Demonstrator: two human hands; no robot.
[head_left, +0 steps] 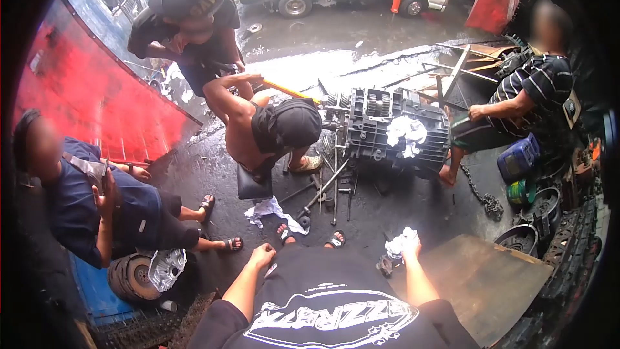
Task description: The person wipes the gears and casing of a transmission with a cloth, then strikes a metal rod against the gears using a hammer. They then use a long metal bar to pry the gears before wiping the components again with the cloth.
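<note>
White cloth [400,242]: bunched in the person's right hand [411,252], whose fingers are clamped on it, just beside a brown flat board [478,284].
Cloth grip: a compact wad with its loose ends gathered in should give better control than a trailing one; the palm is best kept behind the fabric.
Left hand [262,256]: lowered on the other side of the body, with nothing visibly held; the fingers look bent, but whether they are together or apart cannot be told.
Dark metal part [385,265]: just beside the bunched cloth; its exact shape is unclear.
Footing: both sandalled feet are on the wet-looking dark floor [371,213], near scattered metal rods [321,198], so short, careful steps would be wise.
Floor rag [271,209]: crumpled white fabric, a likely slip or tangle hazard underfoot.
Gear housing [369,135]: bulky grey ribbed metal, ahead of the hands and well apart from them, with another white rag [407,132] on top; fabric is best held clear of its exposed gears [378,105].
Seated person [239,123]: bent beside the housing, near a yellow bar [284,88]; room around that bar seems prudent.
</note>
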